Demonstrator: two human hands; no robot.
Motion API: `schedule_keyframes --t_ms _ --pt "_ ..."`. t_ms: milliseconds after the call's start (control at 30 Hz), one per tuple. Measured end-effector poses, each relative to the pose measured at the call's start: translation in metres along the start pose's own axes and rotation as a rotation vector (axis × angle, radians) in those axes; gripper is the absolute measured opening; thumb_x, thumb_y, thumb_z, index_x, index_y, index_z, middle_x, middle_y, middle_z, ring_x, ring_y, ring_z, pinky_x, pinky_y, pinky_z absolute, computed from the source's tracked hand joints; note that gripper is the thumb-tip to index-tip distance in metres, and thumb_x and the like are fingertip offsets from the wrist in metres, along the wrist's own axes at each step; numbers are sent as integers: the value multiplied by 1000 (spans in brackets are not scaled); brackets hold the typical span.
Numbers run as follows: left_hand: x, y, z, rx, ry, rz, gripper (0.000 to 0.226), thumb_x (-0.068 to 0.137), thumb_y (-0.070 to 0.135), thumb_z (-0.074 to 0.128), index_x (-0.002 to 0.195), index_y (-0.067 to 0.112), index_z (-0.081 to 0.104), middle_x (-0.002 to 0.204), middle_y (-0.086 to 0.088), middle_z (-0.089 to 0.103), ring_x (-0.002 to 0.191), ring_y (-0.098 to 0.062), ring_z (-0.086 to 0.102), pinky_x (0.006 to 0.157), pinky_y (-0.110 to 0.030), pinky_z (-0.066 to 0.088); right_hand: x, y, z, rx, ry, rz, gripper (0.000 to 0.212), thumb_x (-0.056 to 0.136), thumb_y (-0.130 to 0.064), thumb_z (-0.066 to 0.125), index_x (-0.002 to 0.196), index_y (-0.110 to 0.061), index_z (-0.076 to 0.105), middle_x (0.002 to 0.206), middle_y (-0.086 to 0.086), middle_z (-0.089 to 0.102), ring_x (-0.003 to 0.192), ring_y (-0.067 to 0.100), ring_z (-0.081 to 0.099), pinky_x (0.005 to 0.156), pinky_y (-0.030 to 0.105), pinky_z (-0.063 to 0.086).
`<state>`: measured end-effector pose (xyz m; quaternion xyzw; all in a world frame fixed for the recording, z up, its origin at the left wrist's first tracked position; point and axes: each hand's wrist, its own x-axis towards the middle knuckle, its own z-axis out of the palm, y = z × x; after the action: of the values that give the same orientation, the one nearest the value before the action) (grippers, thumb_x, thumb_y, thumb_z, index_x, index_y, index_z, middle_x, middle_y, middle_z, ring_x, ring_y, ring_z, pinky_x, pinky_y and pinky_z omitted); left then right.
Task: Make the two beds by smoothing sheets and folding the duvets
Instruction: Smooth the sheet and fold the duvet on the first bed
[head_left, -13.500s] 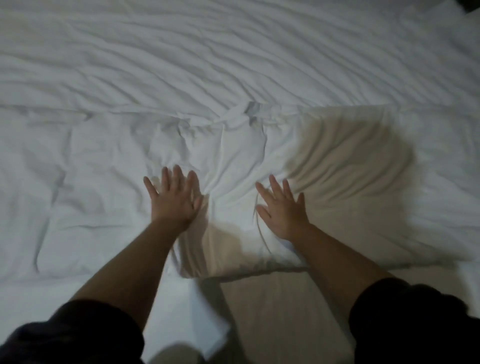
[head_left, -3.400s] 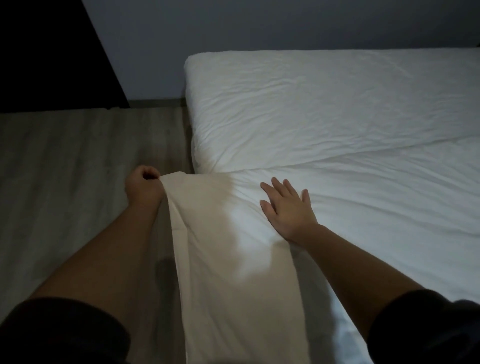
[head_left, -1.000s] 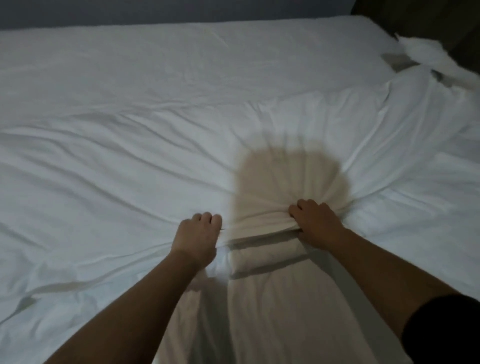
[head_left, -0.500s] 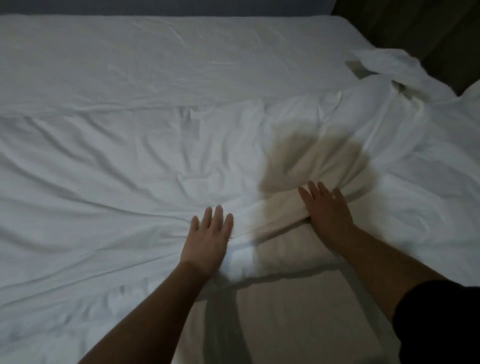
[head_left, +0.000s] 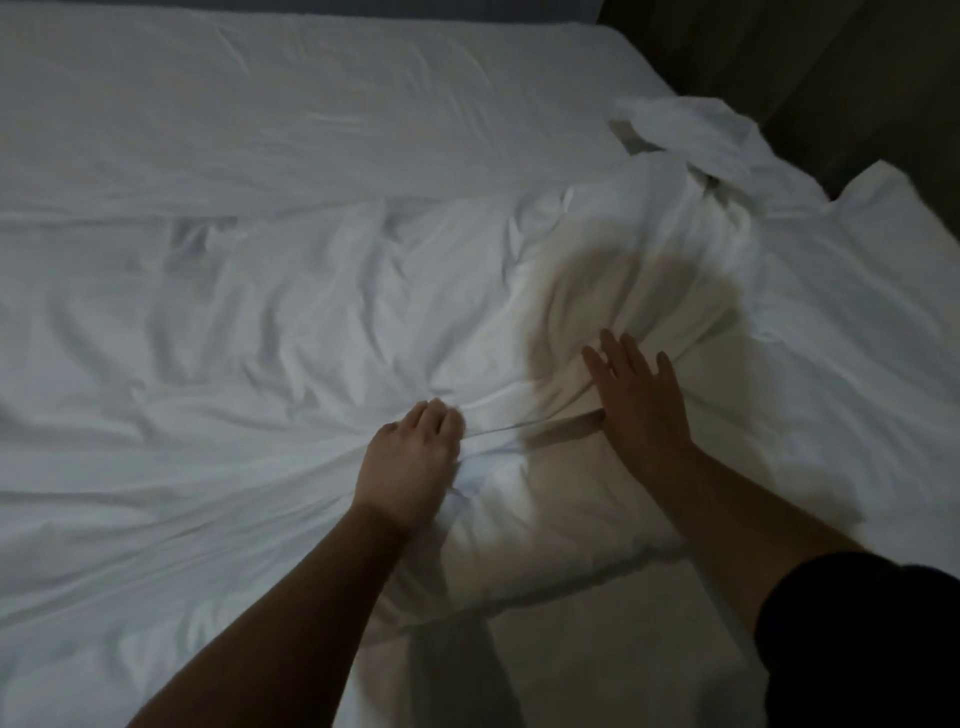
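A white duvet (head_left: 260, 322) lies creased across the near half of the bed, with a thick folded part bulging under my arms. My left hand (head_left: 408, 460) has its fingers curled down into the duvet and pinches a ridge of fabric, from which creases fan out. My right hand (head_left: 641, 405) lies flat with straight fingers and presses on the fold just to the right. The smooth fitted sheet (head_left: 311, 104) covers the far half of the mattress.
The duvet's far right corner (head_left: 691, 135) is bunched and twisted near the bed's edge. A dark wall or curtain (head_left: 841, 73) stands beyond the bed at the top right. The room is dim, with a shadow on the fabric above my right hand.
Half a second ago both hands lay flat on the duvet. My left hand's fingers have now curled into the fabric, and my right hand has slid a little further right, staying flat.
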<state>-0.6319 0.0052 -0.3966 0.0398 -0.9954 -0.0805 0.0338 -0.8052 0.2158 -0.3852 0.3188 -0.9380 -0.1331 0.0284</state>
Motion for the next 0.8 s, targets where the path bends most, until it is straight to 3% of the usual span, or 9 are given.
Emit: schedule_keyframes --t_ms 133,200,367,467,533,600,633,700,800 --pt "30 20 16 35 39 15 28 71 14 74 95 4 64 96 -14 65 86 -31 65 60 -37 54 22 30 5 32 138 -9 56 82 1 41 137 -3 51 143 21 48 126 36 54 98 61 43" --pt "43 30 24 31 21 0 38 64 12 81 97 1 65 99 -17 67 89 -32 67 63 -36 56 33 44 13 26 150 -37 60 82 -2 29 138 -3 50 143 18 50 126 34 54 100 61 40" --pt "91 64 43 8 -10 -19 54 56 14 86 103 -2 66 104 -19 69 94 -30 69 66 -31 56 73 90 31 40 54 -65 76 70 2 72 141 -8 48 149 11 44 137 30 42 108 60 27" --pt "124 82 53 -61 -33 -75 61 54 17 86 108 -1 64 109 -19 68 89 -30 70 61 -30 55 107 120 44 -9 66 -122 56 84 -8 54 139 -13 51 151 10 42 140 29 38 111 61 22" --pt "145 89 61 -77 9 -133 62 53 13 84 111 -2 63 110 -20 68 76 -32 70 53 -32 54 135 144 54 -34 194 -192 50 84 -12 34 125 -9 62 134 15 58 127 33 53 106 66 26" --pt "162 97 64 -66 76 -193 52 58 12 78 106 -2 65 104 -21 69 61 -35 68 45 -36 51 162 166 66 -54 372 -299 46 76 -10 31 101 -5 69 93 17 69 89 31 68 102 64 33" --pt "168 104 64 -59 105 -223 42 64 17 70 102 -1 66 99 -21 70 55 -36 66 42 -36 50 170 173 61 -83 433 -358 38 73 -8 35 91 -7 69 76 13 65 69 28 66 100 57 40" --pt "173 120 57 -21 148 -290 40 72 30 46 93 4 67 87 -16 71 47 -34 61 38 -32 46 175 193 35 -126 249 -452 22 75 -9 50 91 -12 65 73 8 62 65 25 62 82 35 47" --pt "174 149 36 40 206 -342 36 74 30 42 89 13 70 75 -7 70 50 -30 62 39 -28 43 150 230 -5 -113 -146 -518 33 84 -33 58 112 -16 56 102 7 65 96 30 63 72 30 32"
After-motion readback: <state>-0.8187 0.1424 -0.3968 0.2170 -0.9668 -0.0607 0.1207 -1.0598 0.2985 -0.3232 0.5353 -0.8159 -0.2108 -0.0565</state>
